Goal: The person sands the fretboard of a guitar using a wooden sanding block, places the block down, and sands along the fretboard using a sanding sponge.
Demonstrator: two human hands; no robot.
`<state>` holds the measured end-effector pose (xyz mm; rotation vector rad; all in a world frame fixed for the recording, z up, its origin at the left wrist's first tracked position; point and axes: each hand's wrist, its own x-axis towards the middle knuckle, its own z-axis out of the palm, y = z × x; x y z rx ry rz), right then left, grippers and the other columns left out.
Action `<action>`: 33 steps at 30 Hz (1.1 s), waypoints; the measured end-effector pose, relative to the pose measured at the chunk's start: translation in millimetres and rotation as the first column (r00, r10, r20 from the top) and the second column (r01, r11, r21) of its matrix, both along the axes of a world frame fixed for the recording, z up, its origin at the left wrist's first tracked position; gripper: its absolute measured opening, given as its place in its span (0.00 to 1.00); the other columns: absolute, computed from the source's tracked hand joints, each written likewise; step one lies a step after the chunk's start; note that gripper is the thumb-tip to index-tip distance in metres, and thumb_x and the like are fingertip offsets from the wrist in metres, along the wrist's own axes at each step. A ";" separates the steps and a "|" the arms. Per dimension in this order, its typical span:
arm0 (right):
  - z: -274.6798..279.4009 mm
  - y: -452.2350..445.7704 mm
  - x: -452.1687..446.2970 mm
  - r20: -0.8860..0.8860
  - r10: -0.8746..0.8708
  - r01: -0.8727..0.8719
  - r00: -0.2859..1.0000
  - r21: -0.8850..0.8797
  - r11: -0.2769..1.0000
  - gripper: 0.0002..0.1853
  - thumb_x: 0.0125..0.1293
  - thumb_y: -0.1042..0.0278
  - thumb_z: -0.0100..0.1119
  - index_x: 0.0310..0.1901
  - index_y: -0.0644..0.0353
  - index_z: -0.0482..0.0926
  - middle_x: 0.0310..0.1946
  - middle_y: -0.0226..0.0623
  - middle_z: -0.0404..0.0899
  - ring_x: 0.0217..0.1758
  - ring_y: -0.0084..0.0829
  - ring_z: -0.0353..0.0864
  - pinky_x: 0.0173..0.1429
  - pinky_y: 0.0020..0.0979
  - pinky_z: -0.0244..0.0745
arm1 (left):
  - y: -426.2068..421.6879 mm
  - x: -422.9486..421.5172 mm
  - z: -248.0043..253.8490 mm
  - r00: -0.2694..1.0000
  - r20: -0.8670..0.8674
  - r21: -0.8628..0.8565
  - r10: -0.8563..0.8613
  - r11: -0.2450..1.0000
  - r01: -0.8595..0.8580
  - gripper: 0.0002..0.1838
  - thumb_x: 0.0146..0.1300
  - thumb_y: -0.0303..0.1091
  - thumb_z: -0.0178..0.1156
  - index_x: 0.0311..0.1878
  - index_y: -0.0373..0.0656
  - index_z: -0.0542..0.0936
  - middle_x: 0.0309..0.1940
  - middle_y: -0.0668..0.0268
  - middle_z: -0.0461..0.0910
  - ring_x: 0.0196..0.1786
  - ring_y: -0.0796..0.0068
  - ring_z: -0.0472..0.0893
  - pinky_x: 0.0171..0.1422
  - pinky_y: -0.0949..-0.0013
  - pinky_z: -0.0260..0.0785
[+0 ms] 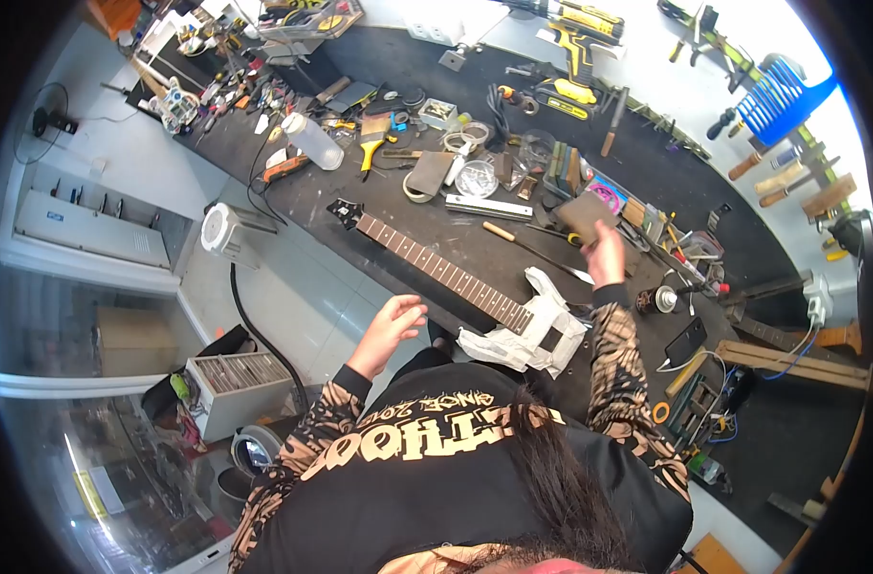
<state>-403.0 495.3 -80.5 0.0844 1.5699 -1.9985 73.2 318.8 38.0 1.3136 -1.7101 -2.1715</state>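
An electric guitar lies on the dark workbench, its fretboard [441, 272] running from the black headstock [346, 213] at the upper left to a body wrapped in white covering [542, 335]. My right hand [604, 256] holds a flat brown-grey block [588, 218] above the bench, to the right of the guitar. My left hand [391, 333] is raised in front of the bench edge, below the fretboard, with its fingers curled loosely and apart. Nothing shows in it. A thin file with a wooden handle [500, 231] lies between the fretboard and the block.
Behind the guitar are a steel ruler-like bar [489, 208], a yellow brush [371, 143], a clear bottle [312, 142] and a yellow drill [575, 57]. A spray can [656, 299] and a phone [685, 342] are at the right. A drawer unit [238, 383] stands at the lower left.
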 end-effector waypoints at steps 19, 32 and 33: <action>-3.0 -174.3 47.4 -0.823 0.479 -0.109 0.305 0.469 0.876 0.29 0.74 0.78 0.72 0.76 0.53 0.87 0.76 0.60 0.79 0.81 0.64 0.79 0.87 0.55 0.75 | 22.6 67.9 12.0 0.938 -0.013 -0.011 0.345 0.938 -0.346 0.28 0.95 0.44 0.63 0.85 0.39 0.73 0.76 0.55 0.86 0.71 0.65 0.89 0.74 0.58 0.84; -28.3 -261.5 3.8 -0.377 0.810 -0.013 0.448 0.904 0.428 0.27 0.79 0.64 0.74 0.76 0.59 0.90 0.94 0.65 0.58 0.92 0.69 0.68 0.93 0.57 0.72 | -13.3 73.1 1.4 0.989 -0.098 -0.194 0.113 0.972 -0.131 0.24 0.91 0.35 0.68 0.81 0.36 0.79 0.72 0.59 0.89 0.71 0.70 0.86 0.79 0.60 0.79; -25.0 -259.6 2.4 -0.438 0.770 0.012 0.465 0.872 0.489 0.24 0.78 0.68 0.73 0.73 0.59 0.92 0.94 0.60 0.58 0.92 0.68 0.68 0.93 0.56 0.72 | -19.6 75.9 -2.4 0.991 -0.095 -0.196 0.098 0.974 -0.116 0.24 0.91 0.35 0.68 0.81 0.36 0.79 0.71 0.59 0.89 0.70 0.70 0.86 0.79 0.60 0.79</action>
